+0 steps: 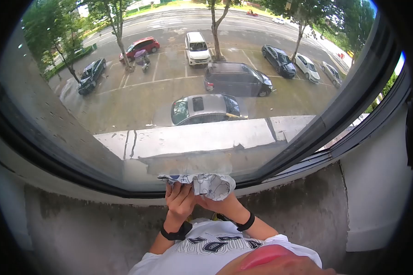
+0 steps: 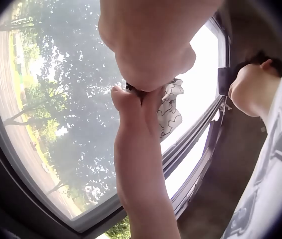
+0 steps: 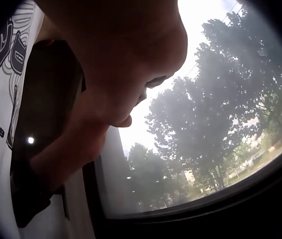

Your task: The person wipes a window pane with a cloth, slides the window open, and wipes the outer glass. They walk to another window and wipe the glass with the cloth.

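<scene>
A white cloth with dark line drawings [image 1: 214, 185] is bunched up at the lower edge of the window glass [image 1: 137, 107]. My left hand [image 1: 180, 200] grips its left part with bent fingers. From the right, my right hand [image 1: 215, 205] holds the same cloth from below, its fingers mostly covered by the folds. Both hands meet close together in front of my chest. In the left wrist view a loose fold of the cloth [image 2: 170, 113] hangs beside the right forearm [image 2: 142, 169]. The right wrist view shows only a dark bit of the cloth [image 3: 156, 81] past the right hand [image 3: 131, 64].
A dark window frame [image 1: 303, 137] curves around the glass, with a narrow opening at the right. Below it runs a grey, stained surface [image 1: 92, 233]. Outside lie a pale ledge [image 1: 206, 140], a silver car [image 1: 206, 109] and other parked cars. Black bands [image 1: 176, 231] circle both wrists.
</scene>
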The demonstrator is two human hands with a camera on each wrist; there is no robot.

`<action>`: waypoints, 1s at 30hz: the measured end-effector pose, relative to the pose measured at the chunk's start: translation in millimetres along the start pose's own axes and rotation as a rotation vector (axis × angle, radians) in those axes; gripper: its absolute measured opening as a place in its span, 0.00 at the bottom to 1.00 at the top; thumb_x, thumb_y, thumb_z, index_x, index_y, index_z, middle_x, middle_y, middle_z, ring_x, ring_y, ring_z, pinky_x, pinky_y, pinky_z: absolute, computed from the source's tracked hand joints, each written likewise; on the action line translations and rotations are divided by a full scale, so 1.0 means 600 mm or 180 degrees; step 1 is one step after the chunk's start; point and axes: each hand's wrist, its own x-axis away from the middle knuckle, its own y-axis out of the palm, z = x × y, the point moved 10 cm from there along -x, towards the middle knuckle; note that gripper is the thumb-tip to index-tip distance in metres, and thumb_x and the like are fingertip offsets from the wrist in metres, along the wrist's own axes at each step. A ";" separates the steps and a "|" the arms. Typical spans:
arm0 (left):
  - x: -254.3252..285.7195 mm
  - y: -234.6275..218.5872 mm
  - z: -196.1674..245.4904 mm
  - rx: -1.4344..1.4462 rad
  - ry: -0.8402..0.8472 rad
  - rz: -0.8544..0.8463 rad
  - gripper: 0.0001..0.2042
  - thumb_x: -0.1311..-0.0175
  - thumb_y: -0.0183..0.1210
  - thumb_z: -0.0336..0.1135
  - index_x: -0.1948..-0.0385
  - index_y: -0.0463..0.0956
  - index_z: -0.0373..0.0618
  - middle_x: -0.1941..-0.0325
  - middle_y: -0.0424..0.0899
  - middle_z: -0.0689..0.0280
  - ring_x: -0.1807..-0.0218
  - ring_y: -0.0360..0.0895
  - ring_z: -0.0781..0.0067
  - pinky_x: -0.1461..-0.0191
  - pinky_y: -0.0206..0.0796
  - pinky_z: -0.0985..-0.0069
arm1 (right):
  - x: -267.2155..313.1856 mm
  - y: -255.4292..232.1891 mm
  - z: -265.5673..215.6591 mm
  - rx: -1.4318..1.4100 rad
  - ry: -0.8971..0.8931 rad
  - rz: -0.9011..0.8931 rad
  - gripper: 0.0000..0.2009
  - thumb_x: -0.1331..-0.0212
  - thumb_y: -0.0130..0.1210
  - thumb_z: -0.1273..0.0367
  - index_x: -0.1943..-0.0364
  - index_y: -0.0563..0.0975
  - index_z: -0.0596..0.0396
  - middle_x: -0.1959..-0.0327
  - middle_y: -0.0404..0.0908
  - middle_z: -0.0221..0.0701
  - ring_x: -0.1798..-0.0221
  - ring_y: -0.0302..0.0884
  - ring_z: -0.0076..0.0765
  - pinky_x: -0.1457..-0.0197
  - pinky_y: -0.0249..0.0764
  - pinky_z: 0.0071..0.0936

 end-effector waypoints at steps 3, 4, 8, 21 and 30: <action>-0.025 -0.015 0.000 -0.0026 -0.0087 0.0129 0.09 0.53 0.62 0.26 0.69 0.82 0.36 0.52 0.80 0.51 0.36 0.65 0.45 0.30 0.45 0.51 | -0.012 -0.018 -0.006 -0.0161 0.0000 -0.0069 0.17 0.53 0.62 0.61 0.58 0.76 0.49 0.62 0.79 0.32 0.62 0.78 0.41 0.57 0.74 0.32; -0.032 -0.017 0.003 -0.0036 -0.0057 0.0152 0.09 0.53 0.62 0.26 0.69 0.82 0.36 0.51 0.80 0.52 0.36 0.65 0.46 0.30 0.45 0.51 | -0.015 -0.025 -0.010 -0.0199 -0.0041 -0.0005 0.17 0.53 0.62 0.61 0.59 0.76 0.49 0.62 0.79 0.31 0.62 0.78 0.41 0.58 0.74 0.33; -0.034 -0.016 0.010 -0.0090 0.0020 0.0111 0.09 0.54 0.62 0.26 0.69 0.82 0.37 0.51 0.81 0.55 0.36 0.66 0.49 0.30 0.45 0.52 | -0.014 -0.031 -0.023 0.0170 -0.0181 0.0066 0.13 0.53 0.60 0.63 0.62 0.76 0.49 0.65 0.78 0.31 0.63 0.77 0.42 0.61 0.73 0.35; -0.118 -0.041 0.043 -0.0013 0.0097 0.0211 0.09 0.51 0.62 0.25 0.66 0.83 0.39 0.49 0.80 0.57 0.34 0.64 0.54 0.29 0.44 0.56 | -0.011 -0.085 -0.055 0.1115 -0.0677 0.0495 0.17 0.55 0.58 0.64 0.59 0.76 0.53 0.59 0.75 0.39 0.56 0.73 0.48 0.57 0.69 0.44; 0.025 0.074 0.037 0.0124 0.0191 -0.0579 0.04 0.51 0.60 0.27 0.73 0.81 0.42 0.53 0.82 0.63 0.45 0.74 0.60 0.31 0.51 0.59 | 0.130 0.117 0.083 0.1061 -0.0164 0.0654 0.26 0.47 0.52 0.64 0.44 0.66 0.65 0.47 0.69 0.53 0.47 0.67 0.63 0.44 0.61 0.55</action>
